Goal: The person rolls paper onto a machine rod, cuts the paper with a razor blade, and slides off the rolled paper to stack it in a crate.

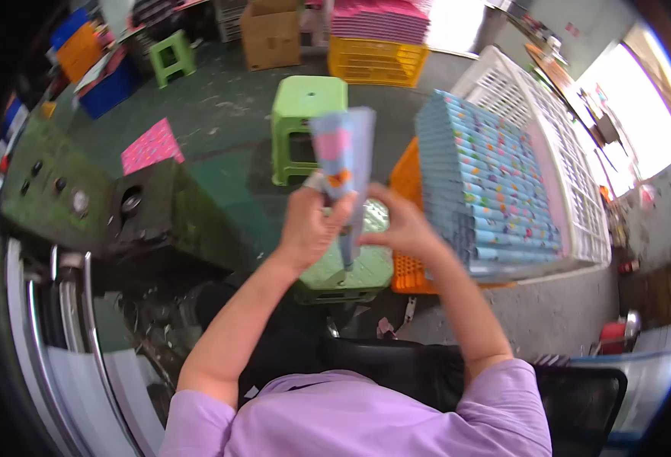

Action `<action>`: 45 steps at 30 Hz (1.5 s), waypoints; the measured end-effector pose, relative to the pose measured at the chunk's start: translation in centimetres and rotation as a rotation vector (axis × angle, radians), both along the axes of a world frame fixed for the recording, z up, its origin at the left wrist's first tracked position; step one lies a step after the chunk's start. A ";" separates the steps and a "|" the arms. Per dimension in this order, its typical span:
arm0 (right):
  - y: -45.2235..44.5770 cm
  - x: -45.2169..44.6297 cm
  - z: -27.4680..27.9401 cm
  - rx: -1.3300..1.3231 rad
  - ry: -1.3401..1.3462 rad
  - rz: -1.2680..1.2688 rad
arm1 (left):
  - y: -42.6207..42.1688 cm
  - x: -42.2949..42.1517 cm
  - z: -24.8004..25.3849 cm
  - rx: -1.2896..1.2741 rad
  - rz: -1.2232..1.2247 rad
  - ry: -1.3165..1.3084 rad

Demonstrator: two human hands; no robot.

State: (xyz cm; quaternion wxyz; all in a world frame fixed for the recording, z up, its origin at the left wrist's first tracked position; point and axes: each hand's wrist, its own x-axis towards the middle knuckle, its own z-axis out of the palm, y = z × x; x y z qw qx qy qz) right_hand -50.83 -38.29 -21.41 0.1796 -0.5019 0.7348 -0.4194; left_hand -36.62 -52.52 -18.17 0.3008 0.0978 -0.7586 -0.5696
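Fingers (341, 209) of the left hand (305, 228) grip blue sheeting (361, 141), print (334, 145) blurred; right hand (409, 227) spread.

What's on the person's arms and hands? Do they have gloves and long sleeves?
No, the sleeves are short, plain and lilac, part of a matching lilac top. Below them both forearms are bare, with no watch or bracelet showing. The left hand and right hand wear no gloves.
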 end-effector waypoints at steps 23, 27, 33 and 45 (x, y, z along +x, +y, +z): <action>4.3 -4.3 -5.2 -0.638 -1.132 -0.807 | -2.1 -2.5 -4.7 0.109 -0.323 -0.666; 4.3 -6.7 -6.7 -0.736 -1.236 -0.842 | 0.4 -6.7 -5.4 0.534 -0.254 -0.503; 5.0 -8.2 -7.7 -0.800 -1.303 -0.874 | 1.2 -11.9 -6.3 0.518 -0.190 -0.411; 6.0 -9.7 1.1 0.074 0.623 -0.598 | 5.2 -18.3 -8.0 0.452 -0.282 -0.471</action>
